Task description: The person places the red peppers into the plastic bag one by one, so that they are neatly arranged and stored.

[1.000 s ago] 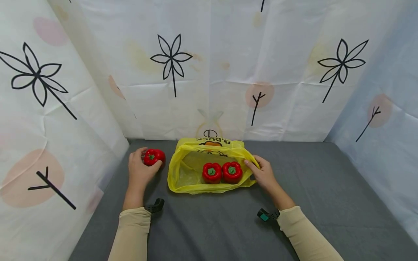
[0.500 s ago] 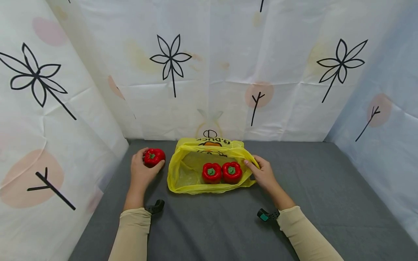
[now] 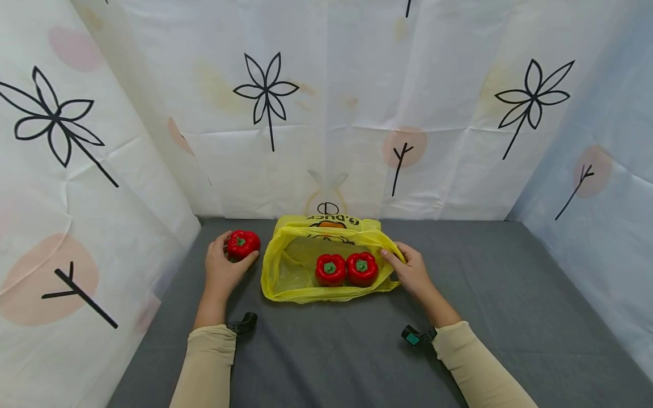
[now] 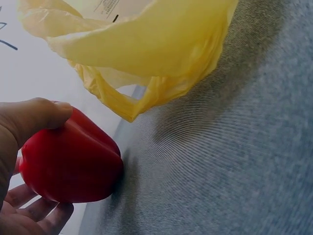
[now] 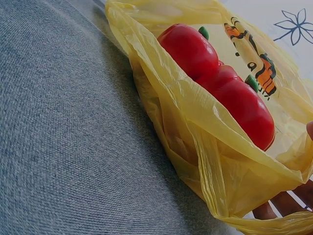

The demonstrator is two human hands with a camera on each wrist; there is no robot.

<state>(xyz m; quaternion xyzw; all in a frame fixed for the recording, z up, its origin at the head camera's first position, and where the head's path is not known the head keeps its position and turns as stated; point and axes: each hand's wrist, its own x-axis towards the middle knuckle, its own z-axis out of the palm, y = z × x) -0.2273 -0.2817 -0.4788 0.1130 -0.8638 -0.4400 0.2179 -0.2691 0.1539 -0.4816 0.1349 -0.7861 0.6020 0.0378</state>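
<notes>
My left hand [image 3: 223, 268] grips a red bell pepper [image 3: 243, 245] to the left of the yellow plastic bag [image 3: 279, 290]. In the left wrist view the thumb lies over one side of that pepper [image 4: 73, 159] and the fingers curl around the other, its lower end close over the cloth. My right hand [image 3: 411, 271] pinches the bag's right rim, thumb inside, and some of its fingers are hidden behind the plastic. Inside the bag's wide mouth, two more red bell peppers, a left one [image 3: 330, 270] and a right one [image 3: 362, 269], sit side by side with green stems up.
Grey cloth [image 3: 326, 351] covers the table. White patterned fabric [image 3: 326, 113] hangs behind it and along both sides. A dark strap device [image 3: 243, 323] is on the left wrist, another [image 3: 418, 335] on the right.
The left hand and its bell pepper have shifted slightly right and up in the head view. The right hand, the bag and the two peppers inside have stayed in place.
</notes>
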